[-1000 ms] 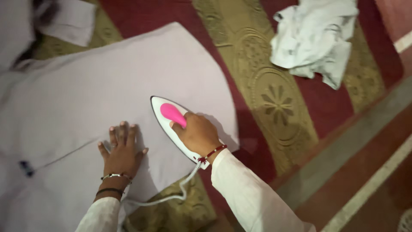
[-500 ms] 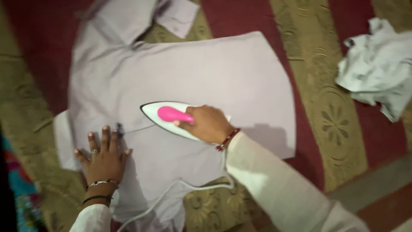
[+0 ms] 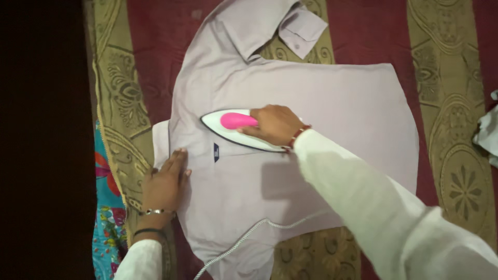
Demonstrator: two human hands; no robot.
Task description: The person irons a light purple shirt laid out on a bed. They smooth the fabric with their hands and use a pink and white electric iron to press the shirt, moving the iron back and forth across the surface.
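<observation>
The right hand (image 3: 274,124) reached in from the lower right on a long white sleeve, its fingers curled tight around the pink handle of a white iron (image 3: 236,129), whose pointed tip faced left. The left hand (image 3: 166,186) lay flat, palm down and fingers stretched together, gripping nothing and pressing the left edge of a pale lilac shirt (image 3: 321,119); bangles sat at its wrist. The iron rested sole-down on the shirt's upper middle, just above a small dark tag (image 3: 216,152) sewn to the cloth. The shirt was spread wide and mostly smooth, with a sleeve and cuff folded over at the top. A white cord (image 3: 259,228) trailed across the shirt's lower part toward the bottom edge. Beneath lay a carpet (image 3: 451,103) of maroon and olive-gold patterned bands. A bright floral cloth (image 3: 106,207) showed at the left, beside a dark area too dim to make out, and what was probably crumpled white fabric (image 3: 487,135) peeked in at the right edge.
</observation>
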